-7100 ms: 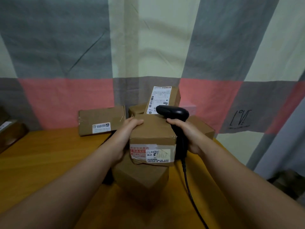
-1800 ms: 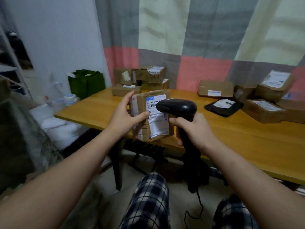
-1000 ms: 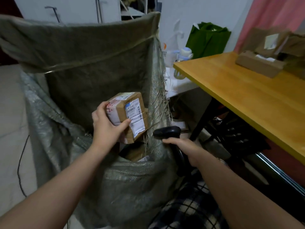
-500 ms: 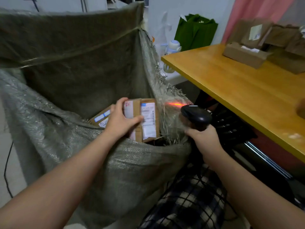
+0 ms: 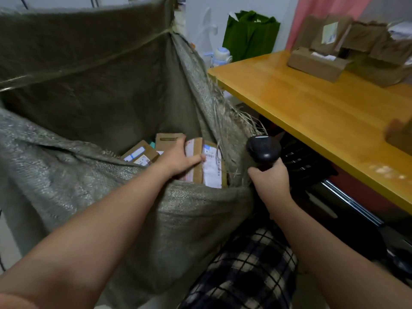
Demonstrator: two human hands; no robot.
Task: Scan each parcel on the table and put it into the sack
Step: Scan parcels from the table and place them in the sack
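Head camera, putting-in step. Holding a small cardboard parcel (image 5: 210,168) inside the mouth of the woven sack (image 5: 66,175), lower centre of the frame, with the left hand (image 5: 178,159): thumb across the taped front, fingers curled behind. Not yet let go; close against the sack's frayed right edge, above other boxes (image 5: 139,153) lying deeper in. Clasping the black barcode scanner (image 5: 264,149) by its handle with the right hand (image 5: 270,181), just right of the sack, head aimed at no label.

Judged next: loosen the left hand's hold so the parcel drops among the others, draw the arm out over the near rim without snagging loose fibres, then reach to the wooden table (image 5: 312,112) at upper right for another of the brown boxes (image 5: 316,63) piled there.

Materials:
- **Sack:** coarse grey-green woven plastic, limp and creased, shedding straw-like strands at the torn seam.
- **Parcel:** stiff brown card, squared corners, glossy tape, white printed label with barcode.
- **Scanner:** smooth dark plastic, rounded head.
- **Table top:** varnished yellow wood, straight-edged, faintly reflective.
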